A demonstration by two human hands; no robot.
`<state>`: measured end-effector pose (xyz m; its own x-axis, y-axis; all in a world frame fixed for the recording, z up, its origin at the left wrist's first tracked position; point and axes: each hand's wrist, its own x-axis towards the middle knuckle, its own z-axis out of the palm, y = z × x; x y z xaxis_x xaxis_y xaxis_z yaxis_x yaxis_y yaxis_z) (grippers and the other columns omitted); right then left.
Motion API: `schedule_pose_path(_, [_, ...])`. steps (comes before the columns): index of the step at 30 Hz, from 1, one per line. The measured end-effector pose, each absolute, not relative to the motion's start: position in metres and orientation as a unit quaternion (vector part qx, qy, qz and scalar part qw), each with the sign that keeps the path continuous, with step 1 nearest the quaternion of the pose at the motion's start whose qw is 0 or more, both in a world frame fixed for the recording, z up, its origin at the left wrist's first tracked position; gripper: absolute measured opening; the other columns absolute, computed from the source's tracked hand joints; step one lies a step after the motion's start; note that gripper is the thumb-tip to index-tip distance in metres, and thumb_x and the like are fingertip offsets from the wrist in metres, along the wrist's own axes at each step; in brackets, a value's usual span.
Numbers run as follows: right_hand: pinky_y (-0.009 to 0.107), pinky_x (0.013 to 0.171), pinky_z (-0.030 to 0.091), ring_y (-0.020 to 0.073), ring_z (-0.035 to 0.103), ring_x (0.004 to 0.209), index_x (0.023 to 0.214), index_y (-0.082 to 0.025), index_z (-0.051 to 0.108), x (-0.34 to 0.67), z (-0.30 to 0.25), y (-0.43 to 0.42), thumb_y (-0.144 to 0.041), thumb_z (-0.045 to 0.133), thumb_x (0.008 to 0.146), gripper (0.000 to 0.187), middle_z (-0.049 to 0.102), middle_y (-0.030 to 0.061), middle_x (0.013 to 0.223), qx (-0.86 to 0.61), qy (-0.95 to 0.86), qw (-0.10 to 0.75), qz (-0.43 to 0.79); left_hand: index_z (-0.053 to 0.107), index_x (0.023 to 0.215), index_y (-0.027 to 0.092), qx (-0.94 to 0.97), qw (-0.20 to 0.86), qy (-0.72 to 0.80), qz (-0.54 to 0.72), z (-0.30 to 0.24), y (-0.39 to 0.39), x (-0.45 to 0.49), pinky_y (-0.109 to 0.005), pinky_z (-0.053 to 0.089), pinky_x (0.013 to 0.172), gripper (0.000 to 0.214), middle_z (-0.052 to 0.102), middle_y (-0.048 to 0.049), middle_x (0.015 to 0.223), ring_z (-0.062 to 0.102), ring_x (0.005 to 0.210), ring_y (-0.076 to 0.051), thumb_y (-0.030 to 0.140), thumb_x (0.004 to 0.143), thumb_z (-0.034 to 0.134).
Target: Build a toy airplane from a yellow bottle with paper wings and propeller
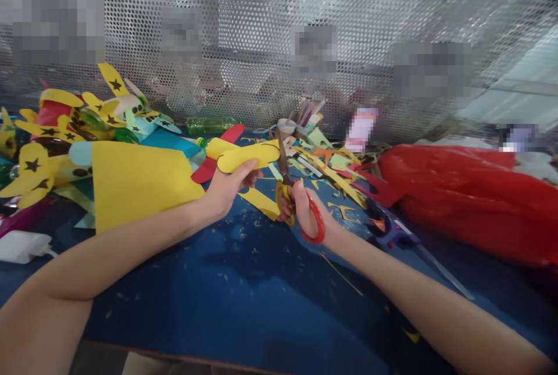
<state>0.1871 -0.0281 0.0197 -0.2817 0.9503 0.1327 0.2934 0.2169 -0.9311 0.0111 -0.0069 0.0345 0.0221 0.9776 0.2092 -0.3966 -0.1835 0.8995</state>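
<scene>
My left hand [229, 186] pinches a yellow paper cutout [248, 156] with rounded ends and dark drawn lines. In my right hand [300, 206] is a pair of scissors [284, 160] with one yellow and one red handle loop, its blades pointing up and away. The blades are at the right end of the cutout; whether they bite into it I cannot tell. Below the cutout lies a yellow paper strip [261, 203]. A large yellow sheet [139, 180] lies to the left, partly behind my left forearm.
Paper-and-bottle planes [47, 168] with stars crowd the left, near a white charger [26, 246]. Paper scraps [331, 171] spread behind my right hand. A glue gun [394, 229] and a red plastic bag [462, 195] lie right. A green bottle [211, 125] rests by the perforated metal wall [253, 14].
</scene>
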Motion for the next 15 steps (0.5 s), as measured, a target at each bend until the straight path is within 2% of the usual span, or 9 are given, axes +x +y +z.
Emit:
schedule_pose_path(9, [0.027, 0.041, 0.046, 0.0113, 0.045, 0.039, 0.060, -0.022, 0.038, 0.1871, 0.0243, -0.0304, -0.081, 0.028, 0.080, 0.063, 0.036, -0.0040, 0.050, -0.480, -0.677, 0.362, 0.424, 0.068, 0.081, 0.016, 0.456, 0.538, 0.309, 0.638, 0.0343, 0.0005, 0.0071, -0.023, 0.045, 0.054, 0.020, 0.066, -0.0014, 0.066, 0.055, 0.056, -0.010, 0.034, 0.071, 0.073])
schedule_pose_path(15, [0.025, 0.040, 0.043, 0.0105, 0.044, 0.039, 0.059, -0.022, 0.037, 0.1898, 0.0205, -0.0276, -0.078, 0.024, 0.084, 0.062, 0.040, -0.0033, 0.049, -0.483, -0.700, 0.341, 0.400, 0.068, 0.073, 0.017, 0.449, 0.529, 0.322, 0.644, 0.0381, 0.0024, 0.0050, -0.022, 0.045, 0.053, 0.018, 0.065, -0.0011, 0.064, 0.056, 0.059, -0.010, 0.033, 0.067, 0.074])
